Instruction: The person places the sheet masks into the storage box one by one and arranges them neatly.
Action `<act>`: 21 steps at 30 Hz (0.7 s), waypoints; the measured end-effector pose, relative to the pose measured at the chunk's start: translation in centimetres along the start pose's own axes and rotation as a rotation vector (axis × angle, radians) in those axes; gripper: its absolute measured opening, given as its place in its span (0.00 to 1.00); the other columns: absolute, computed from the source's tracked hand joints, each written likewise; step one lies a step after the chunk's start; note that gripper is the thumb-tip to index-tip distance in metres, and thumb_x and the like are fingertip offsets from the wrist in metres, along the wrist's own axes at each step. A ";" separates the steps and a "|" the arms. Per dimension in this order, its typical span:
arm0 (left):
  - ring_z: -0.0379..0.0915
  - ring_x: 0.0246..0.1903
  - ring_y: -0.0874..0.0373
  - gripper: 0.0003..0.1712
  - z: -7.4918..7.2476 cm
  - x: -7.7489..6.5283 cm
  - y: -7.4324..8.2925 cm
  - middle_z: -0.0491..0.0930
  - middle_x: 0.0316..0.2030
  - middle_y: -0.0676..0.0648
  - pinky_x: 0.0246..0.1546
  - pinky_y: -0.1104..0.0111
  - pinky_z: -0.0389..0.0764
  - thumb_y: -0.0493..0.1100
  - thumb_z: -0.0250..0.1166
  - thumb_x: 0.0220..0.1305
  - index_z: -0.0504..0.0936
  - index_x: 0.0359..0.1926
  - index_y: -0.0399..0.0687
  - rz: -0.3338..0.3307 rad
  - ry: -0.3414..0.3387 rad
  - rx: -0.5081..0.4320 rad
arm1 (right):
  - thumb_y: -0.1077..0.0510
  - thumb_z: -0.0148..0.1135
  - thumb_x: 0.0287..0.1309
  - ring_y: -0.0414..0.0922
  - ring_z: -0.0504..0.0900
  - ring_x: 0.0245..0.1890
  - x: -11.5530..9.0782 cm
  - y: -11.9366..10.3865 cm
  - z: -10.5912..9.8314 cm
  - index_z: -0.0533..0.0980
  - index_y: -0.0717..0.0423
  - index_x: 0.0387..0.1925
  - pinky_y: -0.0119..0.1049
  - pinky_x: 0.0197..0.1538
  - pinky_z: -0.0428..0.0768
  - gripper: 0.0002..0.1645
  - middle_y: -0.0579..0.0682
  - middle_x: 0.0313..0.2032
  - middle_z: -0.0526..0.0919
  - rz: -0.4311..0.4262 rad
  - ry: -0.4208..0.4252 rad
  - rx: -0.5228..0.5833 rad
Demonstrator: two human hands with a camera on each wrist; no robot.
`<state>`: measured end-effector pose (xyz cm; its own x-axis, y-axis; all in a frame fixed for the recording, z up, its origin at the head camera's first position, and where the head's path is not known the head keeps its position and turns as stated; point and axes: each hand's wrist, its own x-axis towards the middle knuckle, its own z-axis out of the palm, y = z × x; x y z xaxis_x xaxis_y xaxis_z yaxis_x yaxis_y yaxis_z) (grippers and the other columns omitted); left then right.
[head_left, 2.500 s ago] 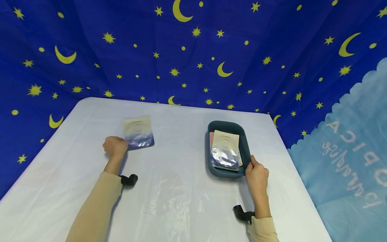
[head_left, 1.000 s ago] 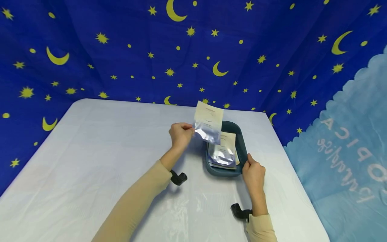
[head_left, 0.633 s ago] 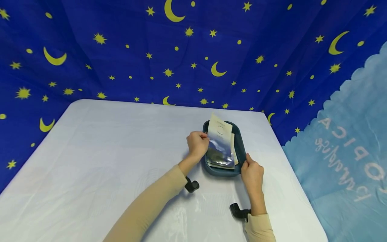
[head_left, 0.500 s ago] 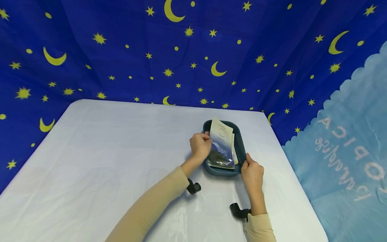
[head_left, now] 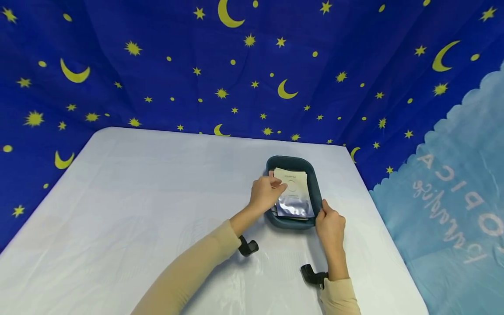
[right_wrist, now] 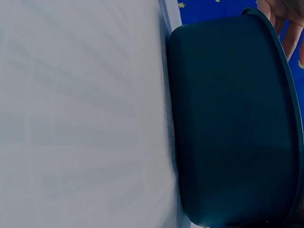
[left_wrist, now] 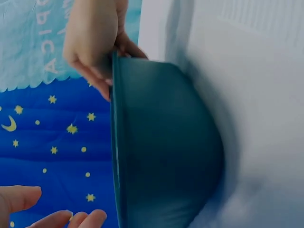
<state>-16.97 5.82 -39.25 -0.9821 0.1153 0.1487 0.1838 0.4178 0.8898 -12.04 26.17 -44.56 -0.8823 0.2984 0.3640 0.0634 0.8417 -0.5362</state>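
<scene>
A dark teal plastic basin [head_left: 313,188] stands on the table, holding a small stack of flat sheet-mask packets. The topmost packet [head_left: 296,204] is cream shading to shiny violet; a pink edge peeks out at the stack's left. My left hand [head_left: 264,192] hovers over the basin's left side, thumb and fingers parted with nothing between them; in the left wrist view its fingertips [left_wrist: 21,197] are apart beside the rim. My right hand [head_left: 330,224] grips the rim at the near right corner, thumb on one side and fingers on the other.
A white cloth covers the table [head_left: 157,188]. Behind it hangs a dark blue curtain [head_left: 177,78] with yellow moons and stars. A light blue panel [head_left: 464,183] with lettering hangs on the right. Each wrist wears a black camera mount [head_left: 313,276].
My left hand has carried a packet from the table's left into the basin, laid it on the stack and let go. The right hand has kept its grip on the rim.
</scene>
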 end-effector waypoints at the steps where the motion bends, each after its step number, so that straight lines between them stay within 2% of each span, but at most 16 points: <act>1: 0.84 0.42 0.48 0.18 -0.2 0.1 0.0 0.87 0.41 0.40 0.45 0.57 0.82 0.45 0.65 0.65 0.85 0.47 0.35 -0.009 -0.004 -0.006 | 0.67 0.49 0.60 0.71 0.81 0.43 0.0 0.0 0.0 0.78 0.67 0.54 0.63 0.43 0.78 0.22 0.68 0.49 0.81 0.000 0.000 -0.001; 7: 0.83 0.46 0.48 0.18 -1.9 0.2 -0.9 0.86 0.45 0.42 0.46 0.57 0.82 0.46 0.64 0.66 0.85 0.50 0.38 -0.063 -0.001 -0.027 | 0.68 0.49 0.59 0.72 0.81 0.43 0.0 0.3 -0.2 0.78 0.68 0.54 0.63 0.44 0.77 0.23 0.69 0.49 0.81 -0.010 0.009 -0.006; 11: 0.85 0.43 0.48 0.19 -4.0 0.0 -2.0 0.86 0.45 0.42 0.43 0.58 0.84 0.47 0.63 0.66 0.84 0.51 0.39 -0.086 0.038 -0.007 | 0.68 0.50 0.58 0.72 0.81 0.43 0.1 0.3 -0.2 0.78 0.67 0.54 0.64 0.45 0.77 0.23 0.69 0.49 0.81 -0.012 0.007 -0.005; 16: 0.83 0.47 0.44 0.21 -8.6 -0.5 -3.9 0.83 0.49 0.36 0.47 0.56 0.83 0.45 0.64 0.66 0.81 0.54 0.35 -0.064 0.133 0.062 | 0.68 0.49 0.60 0.69 0.81 0.46 0.2 0.3 -0.2 0.76 0.68 0.56 0.62 0.45 0.78 0.23 0.68 0.50 0.80 -0.018 -0.032 -0.004; 21: 0.72 0.59 0.37 0.24 -14.4 -2.1 -6.5 0.76 0.57 0.30 0.63 0.46 0.67 0.44 0.62 0.67 0.78 0.58 0.32 -0.071 0.243 0.219 | 0.65 0.50 0.65 0.66 0.83 0.41 0.8 0.9 -1.4 0.75 0.69 0.57 0.60 0.43 0.79 0.21 0.70 0.50 0.80 -0.077 -0.132 -0.029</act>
<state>-16.65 -10.08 -39.16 -0.9690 -0.1283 0.2113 0.0928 0.6036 0.7919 -12.03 27.82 -43.66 -0.9385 0.1725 0.2992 0.0050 0.8730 -0.4877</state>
